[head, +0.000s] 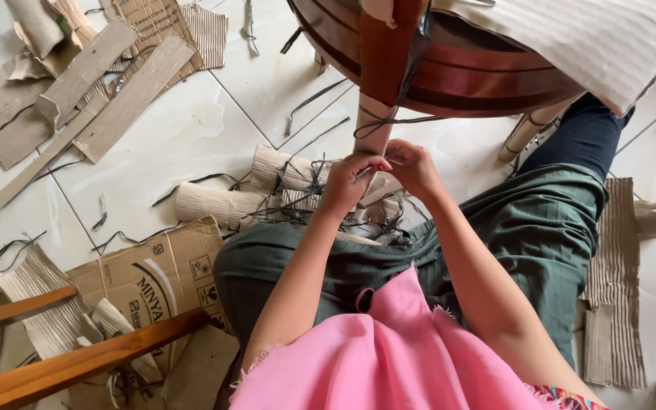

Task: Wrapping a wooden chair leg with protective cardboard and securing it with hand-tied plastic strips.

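Seen from the head camera, a round wooden chair (449, 68), draped with a sheet of corrugated cardboard (594, 38), stands on a white tiled floor (191, 129) littered with cardboard strips (127, 99), rolled cardboard tubes (214, 203) and loose black cord (298, 205). One chair leg (377, 99) is wrapped in cardboard at its lower part; its long axis runs near vertical in the picture, pointing down to the floor just ahead of the person's knees. A black cord is looped round this leg at the top of the wrap. The left hand (351, 182) and right hand (413, 167) meet, touching, at the base of the wrap, both pinched narrowly on a strand of cord; the strand itself is too thin to follow. The cord could slip from so small a pinch, or snag in the tangle below, and the wrap would then loosen and slide down the leg.
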